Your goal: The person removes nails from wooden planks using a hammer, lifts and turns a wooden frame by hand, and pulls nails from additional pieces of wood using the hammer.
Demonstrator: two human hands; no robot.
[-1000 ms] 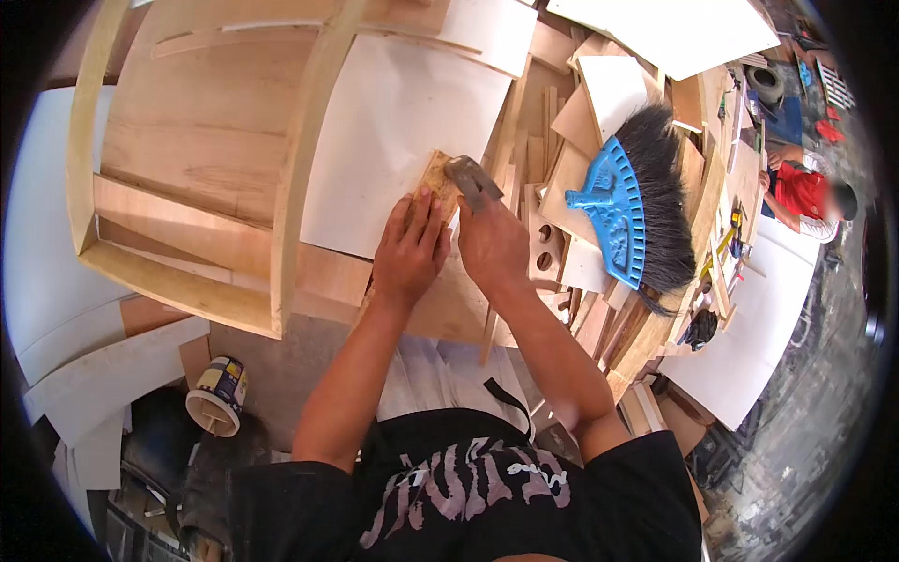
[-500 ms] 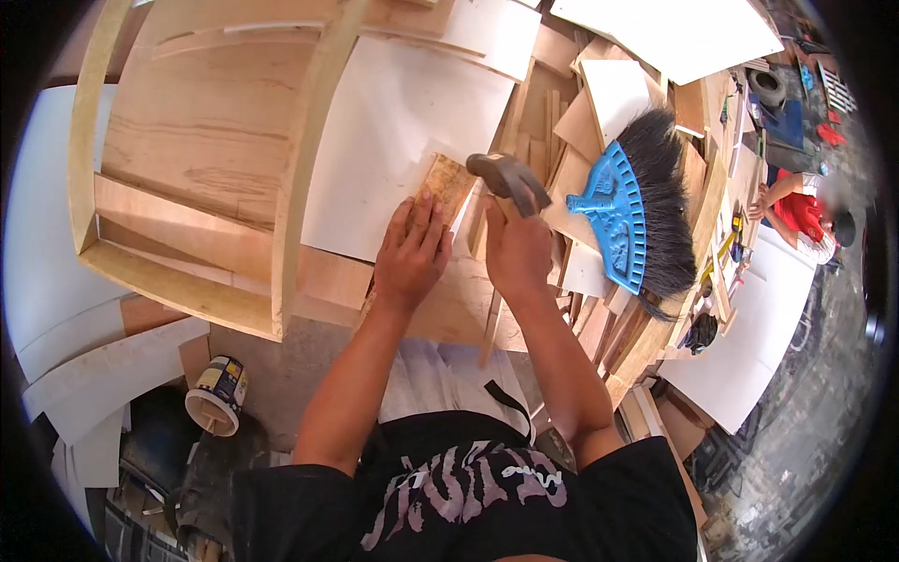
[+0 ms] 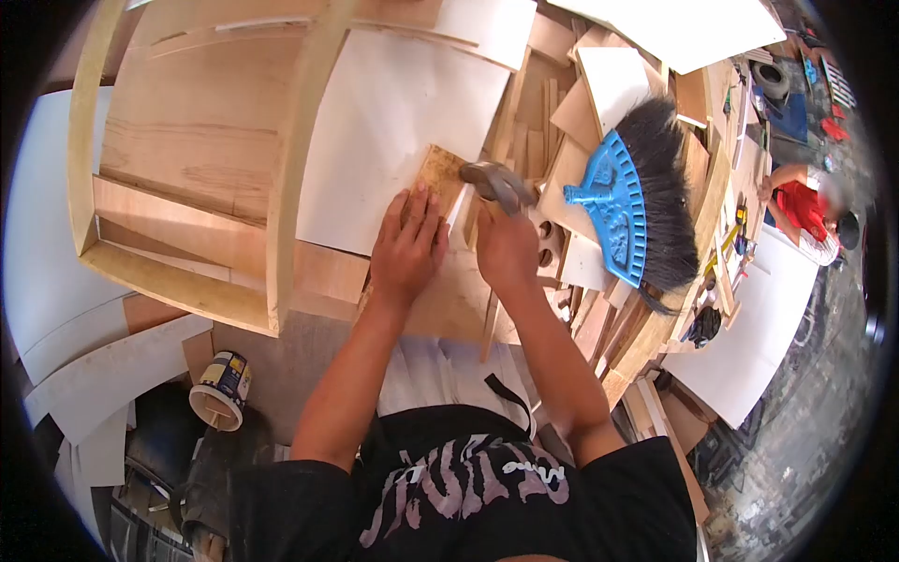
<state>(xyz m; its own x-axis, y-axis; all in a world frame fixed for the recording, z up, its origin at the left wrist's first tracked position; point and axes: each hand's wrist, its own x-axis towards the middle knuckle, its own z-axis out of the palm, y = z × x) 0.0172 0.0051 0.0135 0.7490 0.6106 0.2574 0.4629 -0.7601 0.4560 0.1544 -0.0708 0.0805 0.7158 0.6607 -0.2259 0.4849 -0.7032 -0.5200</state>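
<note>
- Here's the left hand [image 3: 409,245], fingers stretched long and laid across a flat, rough-grained wood block [image 3: 438,170]; whether they pinch its edges, I can't tell.
- That block sits slantwise over the lower right part of a smooth white panel [image 3: 403,122], its far end poking out past the fingertips.
- Over to the right hand [image 3: 507,251]: a fist, clamped round the handle of a hammer [image 3: 501,185].
- Dark metal head, rounded at one end, curved claw at the other, the round end right at the block's edge; contact is too fine to call.
- To the left, a pale timber frame [image 3: 286,187], square-edged, around streaky brown plywood [image 3: 206,103].
- Off right, a fan-shaped broom head [image 3: 609,208], ridged blue plastic, bushy black bristles [image 3: 663,187], lying on jumbled wood offcuts.
</note>
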